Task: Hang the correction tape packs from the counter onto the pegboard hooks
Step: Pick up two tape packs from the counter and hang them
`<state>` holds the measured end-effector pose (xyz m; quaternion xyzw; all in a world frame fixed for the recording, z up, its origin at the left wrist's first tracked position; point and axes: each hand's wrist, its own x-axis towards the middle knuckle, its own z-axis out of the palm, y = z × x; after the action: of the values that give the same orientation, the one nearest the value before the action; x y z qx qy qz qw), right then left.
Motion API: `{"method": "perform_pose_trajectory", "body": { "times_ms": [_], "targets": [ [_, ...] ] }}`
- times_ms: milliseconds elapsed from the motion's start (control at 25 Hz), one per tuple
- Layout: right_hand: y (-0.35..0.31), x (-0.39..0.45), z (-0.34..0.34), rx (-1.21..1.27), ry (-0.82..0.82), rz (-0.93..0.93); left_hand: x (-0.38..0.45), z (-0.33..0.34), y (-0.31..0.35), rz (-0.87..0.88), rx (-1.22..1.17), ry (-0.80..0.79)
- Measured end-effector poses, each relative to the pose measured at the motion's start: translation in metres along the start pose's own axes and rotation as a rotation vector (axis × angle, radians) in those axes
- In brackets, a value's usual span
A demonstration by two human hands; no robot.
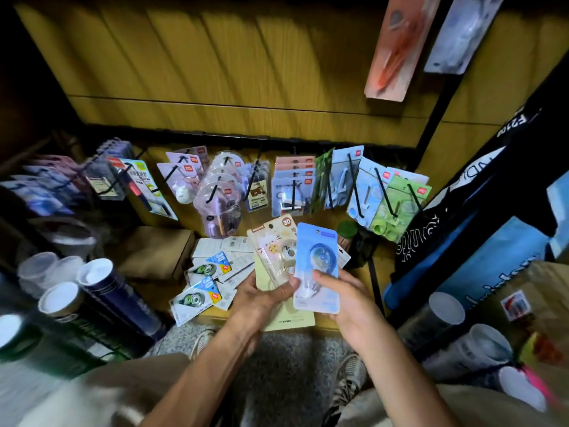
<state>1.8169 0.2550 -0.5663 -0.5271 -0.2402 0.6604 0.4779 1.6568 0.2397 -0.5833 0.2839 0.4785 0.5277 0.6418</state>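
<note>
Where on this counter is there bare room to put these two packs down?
Bare counter lies between the brown box and the hanging purple packs. Crowded: loose packs left of the left hand.

Single head-worn wide-angle cam, aimed fwd and steeply down. Hands framed close at bottom-centre; counter (323,323) just beyond, pegboard hooks (354,171) farther back. No 2nd view.

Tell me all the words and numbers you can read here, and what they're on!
"30" on the round badge of the cream pack in the left hand.
"30" on the blue corner of each of two packs lying on the counter.
The blue pack in the right hand, the red tags on the hanging packs and the white letters on the dark bag are too blurred to read.
</note>
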Motion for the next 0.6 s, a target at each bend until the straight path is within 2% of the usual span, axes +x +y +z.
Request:
{"method": "perform_pose_trajectory", "body": {
  "times_ms": [120,280,480,600],
  "targets": [
    [-0.006,-0.015,-0.008,0.109,0.006,-0.090,-0.015,0.007,0.007,0.011,-0.108,-0.045],
    [-0.020,-0.035,-0.013,0.236,-0.052,-0.182,-0.033,0.026,0.015,0.067,-0.136,-0.016],
    [-0.045,-0.046,-0.010,0.267,-0.035,-0.221,-0.034,0.062,0.047,0.211,-0.326,0.005],
    [-0.065,-0.047,-0.004,0.283,-0.029,-0.216,-0.028,0.080,0.065,0.208,-0.333,-0.045]
  ]
}}
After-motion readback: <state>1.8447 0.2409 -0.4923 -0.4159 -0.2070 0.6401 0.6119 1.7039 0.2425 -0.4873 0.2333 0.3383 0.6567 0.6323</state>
